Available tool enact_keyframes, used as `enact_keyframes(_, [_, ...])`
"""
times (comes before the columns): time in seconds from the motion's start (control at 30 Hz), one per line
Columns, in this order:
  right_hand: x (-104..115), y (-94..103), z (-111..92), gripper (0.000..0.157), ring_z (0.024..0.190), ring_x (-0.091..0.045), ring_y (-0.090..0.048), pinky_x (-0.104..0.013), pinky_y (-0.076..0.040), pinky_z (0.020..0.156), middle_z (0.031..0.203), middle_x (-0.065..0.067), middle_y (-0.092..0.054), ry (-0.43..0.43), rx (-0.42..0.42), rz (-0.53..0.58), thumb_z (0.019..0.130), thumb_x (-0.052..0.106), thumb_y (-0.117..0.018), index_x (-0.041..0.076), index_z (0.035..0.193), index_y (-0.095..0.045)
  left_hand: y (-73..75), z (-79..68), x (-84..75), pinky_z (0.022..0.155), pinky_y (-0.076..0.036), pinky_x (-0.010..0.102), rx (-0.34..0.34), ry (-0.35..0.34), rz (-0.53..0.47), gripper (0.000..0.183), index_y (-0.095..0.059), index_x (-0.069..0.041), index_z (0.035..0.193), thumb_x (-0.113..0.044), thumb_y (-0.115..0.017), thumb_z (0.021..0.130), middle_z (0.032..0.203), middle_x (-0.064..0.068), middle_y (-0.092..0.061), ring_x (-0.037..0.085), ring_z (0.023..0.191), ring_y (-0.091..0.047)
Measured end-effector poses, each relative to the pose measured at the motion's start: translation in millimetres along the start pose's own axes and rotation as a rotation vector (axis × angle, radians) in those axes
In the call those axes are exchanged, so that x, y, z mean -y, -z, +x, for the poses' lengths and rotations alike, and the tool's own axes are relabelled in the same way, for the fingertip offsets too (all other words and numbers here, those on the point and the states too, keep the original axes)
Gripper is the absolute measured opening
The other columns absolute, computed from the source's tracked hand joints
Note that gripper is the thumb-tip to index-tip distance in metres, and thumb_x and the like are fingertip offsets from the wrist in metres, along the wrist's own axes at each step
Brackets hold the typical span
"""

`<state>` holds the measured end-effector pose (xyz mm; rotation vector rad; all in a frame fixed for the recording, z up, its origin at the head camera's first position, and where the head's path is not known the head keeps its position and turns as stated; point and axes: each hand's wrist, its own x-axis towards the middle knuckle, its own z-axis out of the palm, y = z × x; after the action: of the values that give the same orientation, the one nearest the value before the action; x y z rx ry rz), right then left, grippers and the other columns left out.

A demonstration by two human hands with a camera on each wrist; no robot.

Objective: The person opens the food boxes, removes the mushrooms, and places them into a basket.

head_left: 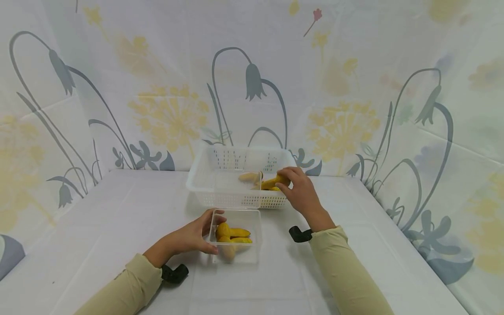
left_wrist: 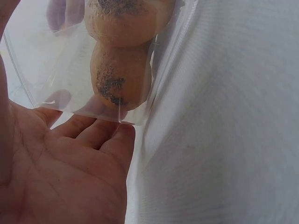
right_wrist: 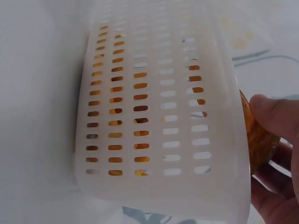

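In the head view, a clear plastic box (head_left: pixel 253 256) sits on the white cloth with several yellow, banana-shaped fruits (head_left: pixel 239 232) inside. My left hand (head_left: pixel 191 236) grips its left side, thumb at the front and fingers at the back corner. The left wrist view shows two rounded fruit ends (left_wrist: pixel 122 77) with dark speckles through the clear wall. Over the right part of a white perforated basket (head_left: pixel 201 186), my right hand (head_left: pixel 301 192) pinches a similar yellow fruit (head_left: pixel 271 182). More yellow shows through the basket's slots in the right wrist view.
A clear panel (head_left: pixel 232 186) rises behind the box and overlaps the basket in the head view. Another yellow fruit (head_left: pixel 248 176) shows inside the basket. Black wrist mounts (head_left: pixel 175 274) hang below both wrists. A flower-printed curtain (head_left: pixel 173 65) stands behind the table and along its sides.
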<state>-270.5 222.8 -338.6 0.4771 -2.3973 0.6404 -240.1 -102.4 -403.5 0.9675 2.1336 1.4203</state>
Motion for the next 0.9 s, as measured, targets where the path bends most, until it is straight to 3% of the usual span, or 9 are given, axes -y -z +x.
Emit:
enact_keyframes(0.33, [-3,-3.9,-1,0.032,0.114,-0.025,-0.051,-0.043,-0.045,0.092,0.121,-0.003,-0.053,-0.044,0.048,-0.005,0.083,0.028,-0.065,0.017,0.112,-0.059,0.4,0.1,0.5,0.111,-0.021,0.048,-0.007,0.006,0.015,0.096,-0.016,-0.014,0.139,-0.017,-0.080,0.067,0.143,0.012,-0.033,0.025,0.135,-0.027])
enact_keyframes(0.9, [14,2.8,0,0.014,0.101,-0.020,-0.058,-0.037,-0.049,0.086,0.108,0.001,-0.060,0.046,0.075,-0.008,0.084,0.020,-0.065,0.016,0.097,-0.065,0.3,0.4,-0.2,0.110,-0.023,0.046,-0.014,0.013,0.023,0.095,-0.017,-0.013,0.138,-0.016,-0.080,0.067,0.142,0.011,-0.035,0.024,0.135,-0.028])
